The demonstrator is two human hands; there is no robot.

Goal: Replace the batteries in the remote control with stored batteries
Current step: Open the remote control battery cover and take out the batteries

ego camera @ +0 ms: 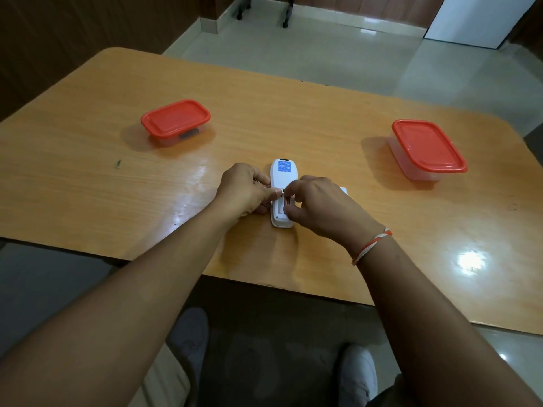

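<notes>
A white remote control [281, 175] lies face down on the wooden table [88, 177], with a blue label near its far end. Its battery bay is uncovered, and a reddish battery [286, 200] shows inside it. My left hand [245, 190] grips the remote's left side. My right hand [321, 205] pinches at the battery with thumb and fingertips. A white piece [343, 190], partly hidden behind my right hand, lies on the table; it looks like the battery cover. Two clear boxes with red lids stand farther back: a left box [175, 121] with something dark inside and a right box [427, 148].
The table's near edge runs just under my forearms. My knees and white shoes [357, 374] are below it. Beyond the far edge are a tiled floor and chair legs [286, 13].
</notes>
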